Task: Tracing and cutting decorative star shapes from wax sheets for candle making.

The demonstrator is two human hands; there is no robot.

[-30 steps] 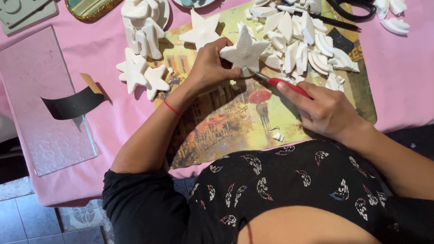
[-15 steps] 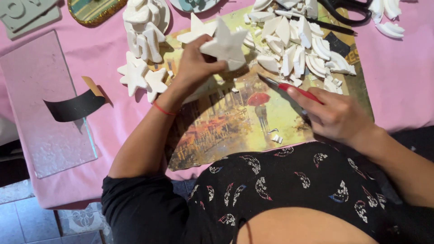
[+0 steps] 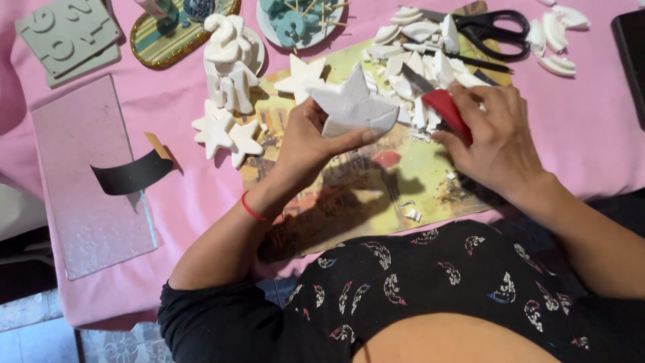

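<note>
My left hand (image 3: 310, 138) holds a white star-shaped plaster piece (image 3: 353, 106) tilted above a picture placemat (image 3: 376, 195). A thin red band circles that wrist. To its right, my right hand (image 3: 494, 138) grips a red-handled craft knife (image 3: 443, 107), its grey blade pointing up-left toward the pile of white pieces. The two hands are a short gap apart. White crumbs lie on the placemat below them.
Several white stars (image 3: 225, 134) and stacked white shapes (image 3: 228, 60) lie left of the star. A heap of white crescents (image 3: 416, 47), black scissors (image 3: 494, 30), a glass sheet (image 3: 87, 175) with a black strip (image 3: 131, 173), a green number mould (image 3: 64, 37) and two decorated plates sit on the pink cloth (image 3: 591, 134).
My left hand has lifted the star off the pile and turned it toward me. My right hand with the knife has moved up and closer to the star.
</note>
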